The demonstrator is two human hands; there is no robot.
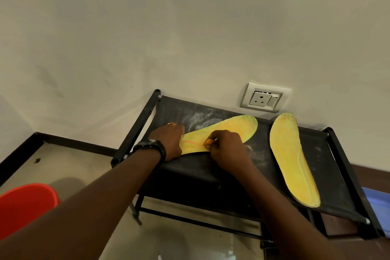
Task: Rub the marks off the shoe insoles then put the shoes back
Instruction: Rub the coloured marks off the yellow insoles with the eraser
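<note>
Two yellow insoles lie on the black fabric top of a shoe rack [211, 173]. The left insole [232, 129] lies slanted, with a reddish mark near its heel end. My left hand [168, 143], with a watch on the wrist and a ring, presses that heel end down. My right hand [226, 146] is closed on a small orange object, likely an eraser, held against the insole beside the mark. The right insole [292, 160] lies apart, untouched. No shoes are in view.
White dust marks the rack top around the left insole. A wall socket [264, 97] sits above the rack. An orange bucket [25, 207] stands on the floor at the lower left. A blue object [377, 207] shows at the right edge.
</note>
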